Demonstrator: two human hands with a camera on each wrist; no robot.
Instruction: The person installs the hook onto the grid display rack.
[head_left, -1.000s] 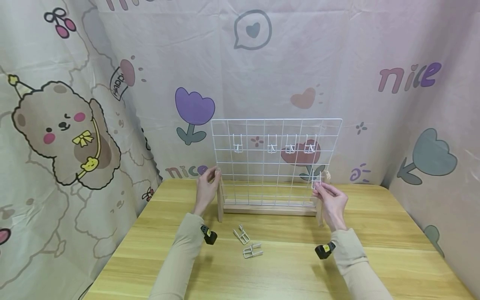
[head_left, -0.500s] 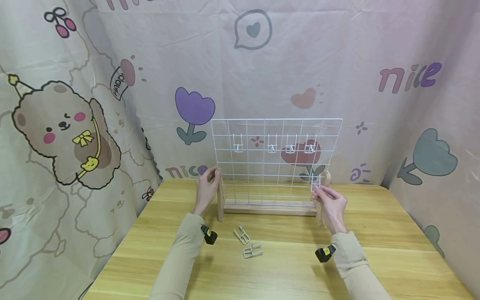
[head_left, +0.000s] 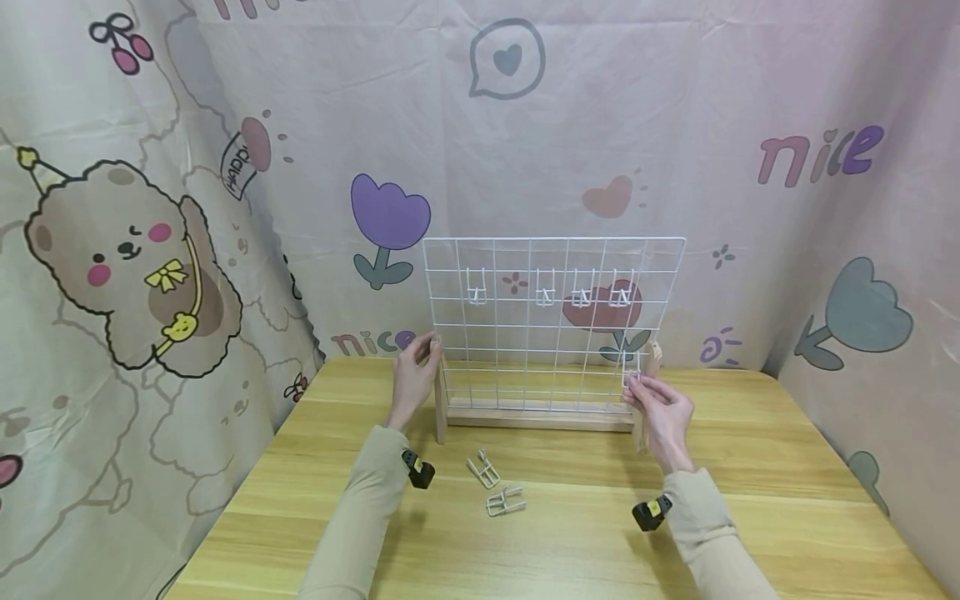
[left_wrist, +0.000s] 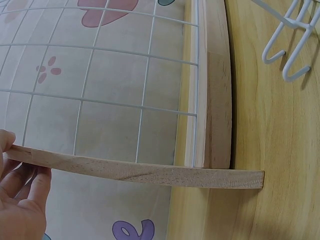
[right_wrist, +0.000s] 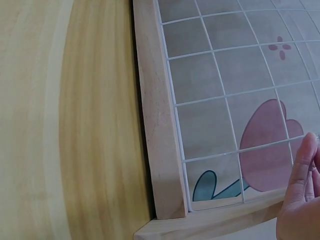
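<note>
A white wire grid (head_left: 555, 239) stands upright in a wooden stand (head_left: 540, 420). My left hand (head_left: 414, 379) pinches the top of the stand's left post (left_wrist: 125, 170) between thumb and fingers. At the grid's lower right, my right hand (head_left: 666, 415) pinches a white wire hook (head_left: 630, 377) against the wires. In the right wrist view only part of that hand (right_wrist: 300, 195) shows and the hook is mostly hidden behind the fingers. Several white hooks hang in a row near the grid's top, among them a leftmost hook (head_left: 477, 296) and a rightmost hook (head_left: 621, 296).
Two loose double-pronged hooks, an upper hook (head_left: 483, 469) and a lower hook (head_left: 506, 502), lie on the wooden table (head_left: 570, 550) before the stand. A printed curtain (head_left: 510, 150) hangs behind the table and along both sides.
My right hand has come down slightly along the grid with the hook. The left hand stays on the post, and the hanging and loose hooks keep their places.
</note>
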